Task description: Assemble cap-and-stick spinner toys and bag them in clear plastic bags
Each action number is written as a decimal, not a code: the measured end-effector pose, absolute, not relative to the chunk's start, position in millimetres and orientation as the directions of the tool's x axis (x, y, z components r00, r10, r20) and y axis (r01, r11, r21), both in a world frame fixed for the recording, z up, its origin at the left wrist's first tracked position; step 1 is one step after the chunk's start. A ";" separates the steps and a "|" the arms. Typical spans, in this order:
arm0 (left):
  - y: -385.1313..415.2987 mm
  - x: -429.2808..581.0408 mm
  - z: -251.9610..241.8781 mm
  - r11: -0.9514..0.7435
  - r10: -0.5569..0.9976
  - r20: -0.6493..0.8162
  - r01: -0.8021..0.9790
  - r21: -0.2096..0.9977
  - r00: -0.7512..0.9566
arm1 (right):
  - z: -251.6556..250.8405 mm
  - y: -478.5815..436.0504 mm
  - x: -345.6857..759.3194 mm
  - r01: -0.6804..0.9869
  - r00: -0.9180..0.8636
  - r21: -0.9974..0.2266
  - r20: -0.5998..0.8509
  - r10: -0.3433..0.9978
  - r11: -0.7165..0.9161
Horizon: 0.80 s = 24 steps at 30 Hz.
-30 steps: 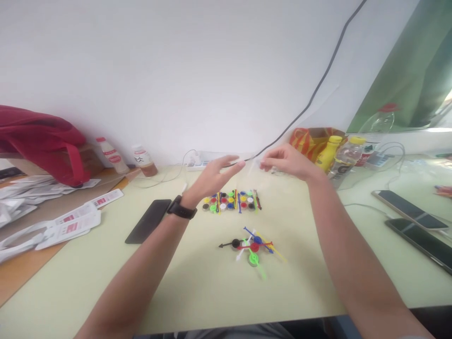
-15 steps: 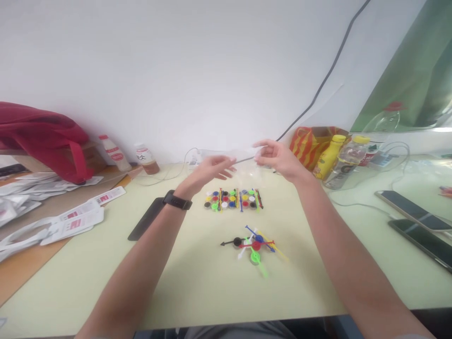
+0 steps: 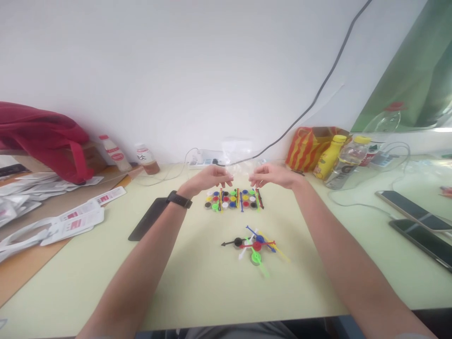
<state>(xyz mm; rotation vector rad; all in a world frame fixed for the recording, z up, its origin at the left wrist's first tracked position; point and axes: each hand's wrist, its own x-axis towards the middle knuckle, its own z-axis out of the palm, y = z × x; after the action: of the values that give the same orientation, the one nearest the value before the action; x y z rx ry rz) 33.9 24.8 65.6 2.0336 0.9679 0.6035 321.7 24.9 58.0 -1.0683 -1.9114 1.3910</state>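
A clear plastic bag (image 3: pixel 237 151) stretches between my two hands, its top edge standing above them against the wall. My left hand (image 3: pixel 212 179) pinches the bag near its lower left corner, and a black watch is on that wrist. On the other side, my right hand (image 3: pixel 274 176) pinches the lower right corner. Just below the hands lie rows of small coloured discs (image 3: pixel 233 198) with thin coloured arrows (image 3: pixel 241 201) between them. Nearer to me sits a loose pile of arrow spinners (image 3: pixel 257 246) in black, red, blue, green, white and yellow.
A dark phone (image 3: pixel 148 220) lies beside my left forearm; two more phones (image 3: pixel 420 245) are at the right. Bottles (image 3: pixel 146 159), a red bag (image 3: pixel 42 136) and white packets (image 3: pixel 77 221) stand left. A striped bag (image 3: pixel 300 148) and yellow bottle (image 3: pixel 330 157) stand right. A cable (image 3: pixel 318 94) crosses the wall.
Both hands have come down toward the table, the right one most. The plastic bag now stands up above the fingers. The discs and spinners have stayed in place.
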 end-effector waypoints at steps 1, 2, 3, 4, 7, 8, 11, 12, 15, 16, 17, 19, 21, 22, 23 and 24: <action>25.7 32.5 65.0 -0.398 0.795 0.069 0.433 0.809 0.603 | 56.0 25.3 321.0 0.285 -0.567 -0.943 -0.024 0.823 0.169; 26.6 30.9 64.3 -0.395 0.791 0.054 0.442 0.805 0.610 | 54.3 26.0 320.6 0.278 -0.578 -0.942 -0.007 0.816 0.188; 27.6 29.2 63.5 -0.392 0.788 0.039 0.451 0.802 0.615 | 53.0 27.0 320.8 0.275 -0.579 -0.939 0.010 0.815 0.207; 28.6 27.3 62.6 -0.388 0.786 0.026 0.460 0.799 0.618 | 52.2 27.9 321.6 0.284 -0.578 -0.933 0.019 0.816 0.223; 31.3 21.4 61.2 -0.373 0.781 -0.015 0.486 0.790 0.624 | 52.4 29.0 327.4 0.343 -0.602 -0.900 0.010 0.798 0.270; 31.7 19.9 61.3 -0.369 0.777 -0.028 0.491 0.789 0.629 | 53.4 28.5 329.9 0.368 -0.614 -0.885 0.001 0.789 0.287; 30.5 18.5 63.5 -0.371 0.758 -0.044 0.485 0.792 0.651 | 58.3 25.5 336.8 0.465 -0.595 -0.822 -0.016 0.803 0.328; 29.2 19.1 64.7 -0.375 0.753 -0.038 0.476 0.795 0.656 | 60.2 24.6 338.4 0.497 -0.562 -0.802 -0.004 0.827 0.333; 24.0 23.2 69.6 -0.379 0.757 0.012 0.424 0.822 0.653 | 65.6 23.9 339.3 0.508 -0.423 -0.789 0.121 0.898 0.345; 22.2 25.0 71.5 -0.374 0.758 0.028 0.399 0.837 0.651 | 66.8 24.4 338.1 0.480 -0.382 -0.798 0.183 0.906 0.364; 20.4 26.6 73.4 -0.367 0.755 0.038 0.373 0.852 0.654 | 67.7 25.2 336.2 0.444 -0.353 -0.807 0.243 0.904 0.390; 17.4 29.5 77.1 -0.356 0.742 0.049 0.331 0.874 0.669 | 68.3 26.6 330.7 0.381 -0.326 -0.810 0.334 0.884 0.446; 15.5 31.4 80.1 -0.356 0.729 0.061 0.302 0.884 0.681 | 67.3 27.4 324.3 0.361 -0.330 -0.803 0.365 0.871 0.474; 15.1 32.0 81.1 -0.360 0.725 0.068 0.292 0.886 0.685 | 66.2 27.5 321.2 0.365 -0.330 -0.801 0.366 0.870 0.475; 15.0 32.3 81.8 -0.363 0.723 0.077 0.284 0.887 0.686 | 64.8 27.5 318.2 0.373 -0.323 -0.800 0.364 0.874 0.471; 15.2 32.4 82.1 -0.366 0.722 0.085 0.275 0.889 0.686 | 63.1 27.6 315.6 0.381 -0.308 -0.804 0.356 0.882 0.457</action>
<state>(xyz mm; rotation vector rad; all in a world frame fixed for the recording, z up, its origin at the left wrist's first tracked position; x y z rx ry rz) 32.4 15.2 82.1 1.9416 0.7740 0.5878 315.6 27.6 63.1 -1.0616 -1.8853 0.7700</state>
